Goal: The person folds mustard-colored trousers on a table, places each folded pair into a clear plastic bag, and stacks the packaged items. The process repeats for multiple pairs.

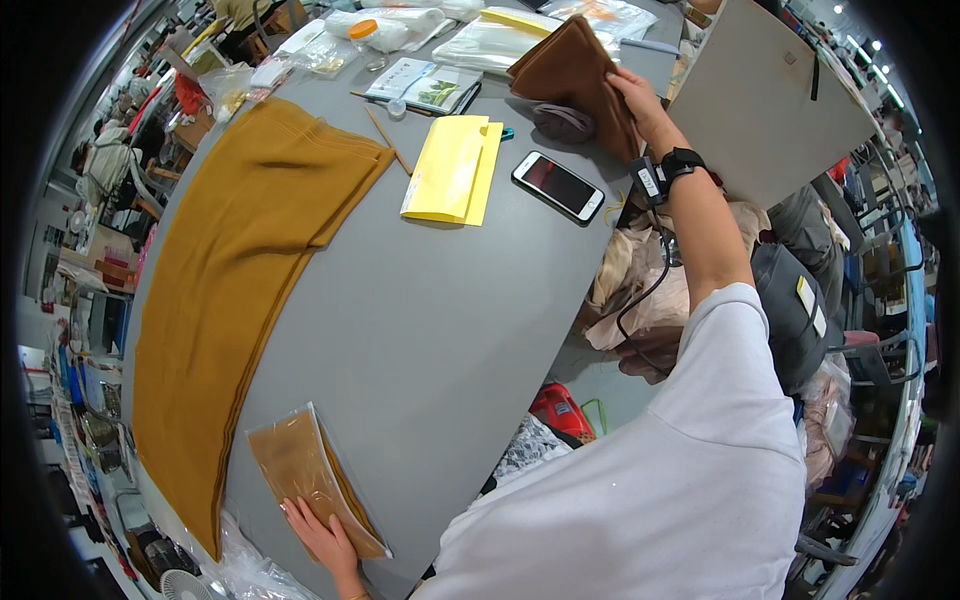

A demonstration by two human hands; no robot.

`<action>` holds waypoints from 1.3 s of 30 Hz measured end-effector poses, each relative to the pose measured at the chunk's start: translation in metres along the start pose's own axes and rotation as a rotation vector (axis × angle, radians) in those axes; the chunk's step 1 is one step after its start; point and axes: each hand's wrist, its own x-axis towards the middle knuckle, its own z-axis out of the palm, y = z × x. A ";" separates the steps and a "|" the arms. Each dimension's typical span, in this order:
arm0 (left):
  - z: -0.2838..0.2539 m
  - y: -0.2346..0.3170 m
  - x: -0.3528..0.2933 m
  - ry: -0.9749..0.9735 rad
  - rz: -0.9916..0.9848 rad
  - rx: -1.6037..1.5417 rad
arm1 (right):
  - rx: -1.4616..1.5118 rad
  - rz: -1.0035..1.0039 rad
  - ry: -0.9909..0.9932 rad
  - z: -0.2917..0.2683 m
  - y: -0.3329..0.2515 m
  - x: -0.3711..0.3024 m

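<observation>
My right hand (643, 108) reaches to the far right of the table and is closed on the edge of a folded brown cloth (568, 72), which is tilted up off the tabletop. A rolled dark grey cloth (562, 123) lies just beside it. Down at the near left, my left hand (324, 538) rests flat with fingers spread on a clear plastic bag (300, 455) that has folded tan-brown fabric inside. A long mustard-coloured folded cloth (230, 270) stretches along the table's left side.
On the grey table (420, 340) lie a black-edged phone (557, 187), a yellow paper folder (452, 170), a pencil (388, 140), a booklet (430, 85) and clear plastic bags (490, 45). A large pale board (765, 95) stands at the right, above heaped fabrics (640, 280).
</observation>
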 end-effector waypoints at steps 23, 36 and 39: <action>-0.006 0.016 0.002 -0.023 -0.082 -0.041 | -2.054 -1.092 -0.119 0.075 0.040 -0.054; -0.007 0.016 0.000 -0.011 -0.072 -0.056 | -2.322 -0.851 -0.177 0.075 0.037 -0.032; -0.008 0.017 0.000 -0.006 -0.067 -0.050 | -1.861 -0.917 -0.070 0.082 0.026 -0.031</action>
